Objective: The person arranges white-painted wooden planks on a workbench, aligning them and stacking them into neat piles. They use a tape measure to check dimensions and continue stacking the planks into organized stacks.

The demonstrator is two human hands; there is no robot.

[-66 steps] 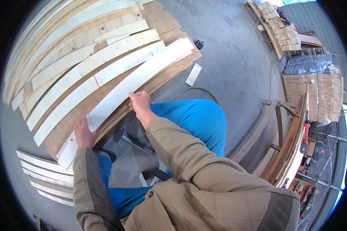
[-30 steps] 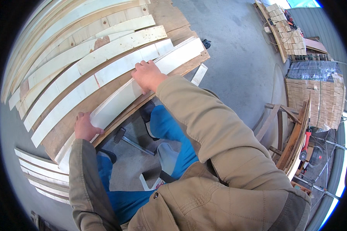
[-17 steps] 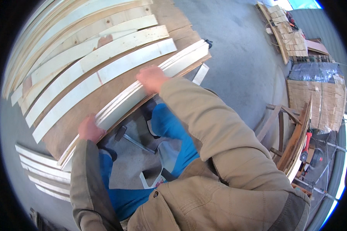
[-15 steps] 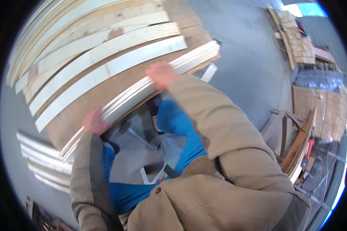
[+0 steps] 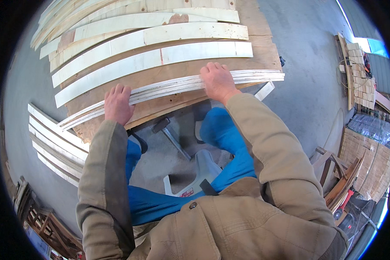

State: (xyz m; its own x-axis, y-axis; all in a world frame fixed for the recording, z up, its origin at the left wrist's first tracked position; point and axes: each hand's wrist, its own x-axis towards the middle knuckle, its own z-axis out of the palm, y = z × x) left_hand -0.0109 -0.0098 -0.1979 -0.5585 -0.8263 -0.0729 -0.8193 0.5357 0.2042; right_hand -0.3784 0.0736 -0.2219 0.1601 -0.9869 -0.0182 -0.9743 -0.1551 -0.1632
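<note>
A bundle of long, thin pale wood strips [image 5: 169, 89] lies across the near edge of a brown plywood board [image 5: 264, 45], several edges showing side by side. My left hand [image 5: 118, 104] is closed over the bundle left of its middle. Farther right, my right hand [image 5: 218, 81] grips the same strips, fingers over the far side. Beyond them, a separate pale strip [image 5: 203, 50] lies flat on the board, with another strip [image 5: 195, 32] behind it. Both thumbs are largely hidden.
Below the board's near edge, a hammer [image 5: 162, 125] rests on the floor by my feet. A pale plastic stool [image 5: 206, 167] is between my legs. More white strips [image 5: 58, 141] lie at the left, and stacked wood blocks [image 5: 359, 149] stand at the right.
The bundle has turned in my hands: its broad near face showed before, and now its stacked edges face up. Both hands still hold it. The whole view has shifted and turned.
</note>
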